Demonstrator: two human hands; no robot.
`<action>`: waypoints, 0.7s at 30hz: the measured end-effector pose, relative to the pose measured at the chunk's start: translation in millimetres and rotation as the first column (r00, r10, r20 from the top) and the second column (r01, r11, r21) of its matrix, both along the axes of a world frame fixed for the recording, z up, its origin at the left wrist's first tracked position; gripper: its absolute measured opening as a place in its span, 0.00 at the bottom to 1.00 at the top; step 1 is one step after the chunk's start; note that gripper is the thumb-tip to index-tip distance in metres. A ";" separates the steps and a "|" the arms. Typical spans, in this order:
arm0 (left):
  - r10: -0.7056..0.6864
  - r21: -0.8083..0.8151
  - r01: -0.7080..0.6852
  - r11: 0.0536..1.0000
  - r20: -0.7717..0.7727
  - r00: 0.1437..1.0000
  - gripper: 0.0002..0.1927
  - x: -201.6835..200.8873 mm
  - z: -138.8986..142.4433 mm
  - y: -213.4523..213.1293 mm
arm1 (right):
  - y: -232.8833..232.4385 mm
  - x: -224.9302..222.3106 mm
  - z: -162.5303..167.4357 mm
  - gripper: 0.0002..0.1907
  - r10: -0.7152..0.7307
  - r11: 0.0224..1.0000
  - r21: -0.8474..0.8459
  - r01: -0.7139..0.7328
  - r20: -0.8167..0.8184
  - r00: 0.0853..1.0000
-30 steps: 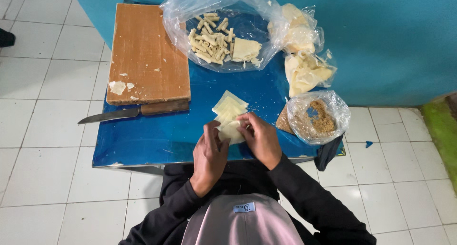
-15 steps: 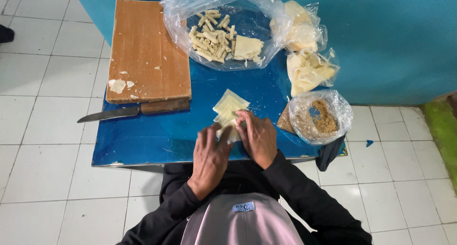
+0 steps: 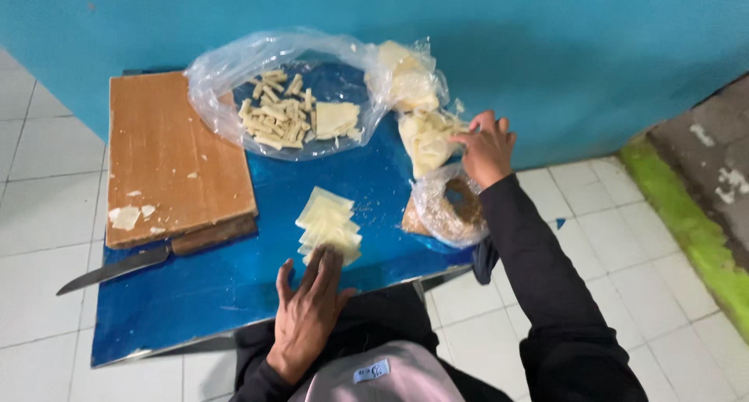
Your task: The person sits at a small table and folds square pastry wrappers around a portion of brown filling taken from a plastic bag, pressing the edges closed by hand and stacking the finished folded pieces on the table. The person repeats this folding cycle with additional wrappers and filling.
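Two bare hands are working over the low blue bench (image 3: 195,308). Nearest, the left hand (image 3: 308,312) is lying flat, fingers spread, fingertips pressing the near end of the fanned stack of pale square wrappers (image 3: 329,224). Farther off, the right hand (image 3: 488,148) is reaching with loosely curled fingers into the clear plastic bag of pale sheets (image 3: 425,133), touching it. A long knife (image 3: 117,265) is jutting past the bench edge; a passing sleeve could be knocking it down.
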State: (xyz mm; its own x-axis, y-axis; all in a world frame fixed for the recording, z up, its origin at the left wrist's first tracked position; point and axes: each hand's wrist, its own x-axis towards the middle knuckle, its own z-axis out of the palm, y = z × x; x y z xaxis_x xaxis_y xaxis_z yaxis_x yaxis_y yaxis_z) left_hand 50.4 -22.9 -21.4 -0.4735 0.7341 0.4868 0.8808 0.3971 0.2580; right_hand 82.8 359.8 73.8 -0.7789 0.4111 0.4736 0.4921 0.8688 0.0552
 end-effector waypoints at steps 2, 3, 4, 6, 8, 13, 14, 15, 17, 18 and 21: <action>0.013 -0.003 -0.013 1.000 -0.035 0.999 0.33 -0.9 -0.7 0.9 | 11.0 -12.2 -3.0 0.23 -0.052 0.998 0.020 0.052 0.032 0.998; 0.015 -0.005 -0.015 1.000 -0.030 0.999 0.34 -0.3 -1.2 -0.3 | 10.5 -16.5 -4.4 0.23 -0.045 0.999 0.026 0.045 0.009 0.999; 0.019 -0.003 -0.019 1.000 -0.028 0.999 0.34 -0.6 -1.2 0.3 | 9.6 -22.5 -2.6 0.24 -0.035 0.999 0.036 0.036 -0.016 0.999; 0.022 -0.006 -0.022 1.000 -0.024 0.999 0.34 -0.9 -1.4 0.7 | 4.5 -32.0 4.6 0.21 -0.070 0.998 -0.008 0.070 0.025 0.997; 0.025 -0.020 -0.025 0.999 -0.016 1.000 0.34 -1.0 -1.7 0.6 | -1.1 -38.7 14.0 0.20 -0.098 0.989 -0.107 0.106 0.077 0.992; 0.022 -0.020 -0.022 1.000 -0.015 1.000 0.34 -0.8 -3.5 1.4 | -5.0 -47.1 25.0 0.26 -0.168 0.868 -0.453 0.204 0.119 0.979; 0.021 -0.022 -0.021 1.000 -0.015 1.000 0.34 -1.0 -3.8 1.7 | -2.8 -46.7 24.2 0.26 -0.131 0.848 -0.514 0.133 0.041 0.991; 0.020 -0.021 -0.021 1.000 -0.019 1.000 0.34 -1.6 -3.9 2.5 | 1.0 -46.3 23.8 0.27 -0.095 0.824 -0.565 0.054 -0.042 0.995; 0.018 -0.022 -0.019 1.000 -0.022 1.000 0.33 -1.5 -3.3 2.8 | 10.4 -42.0 25.6 0.28 0.064 0.614 -0.759 -0.214 -0.222 0.973; 0.018 -0.025 -0.018 1.000 -0.021 1.000 0.33 -0.4 -2.8 2.2 | 14.2 -38.7 27.3 0.28 0.162 0.377 -0.848 -0.374 -0.337 0.928; 0.019 -0.021 -0.019 1.000 -0.028 0.999 0.33 -1.6 -0.1 2.5 | 17.6 -30.4 23.6 0.29 0.241 0.255 -0.849 -0.464 -0.408 0.880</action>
State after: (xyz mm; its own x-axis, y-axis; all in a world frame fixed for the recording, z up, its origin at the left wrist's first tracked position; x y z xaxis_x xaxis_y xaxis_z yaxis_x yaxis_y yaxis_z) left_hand 48.8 -20.3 -21.5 -0.4740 0.7356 0.4840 0.8797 0.4189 0.2248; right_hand 52.3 377.4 97.4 -0.9240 0.3601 0.1285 0.0249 0.3920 -0.9196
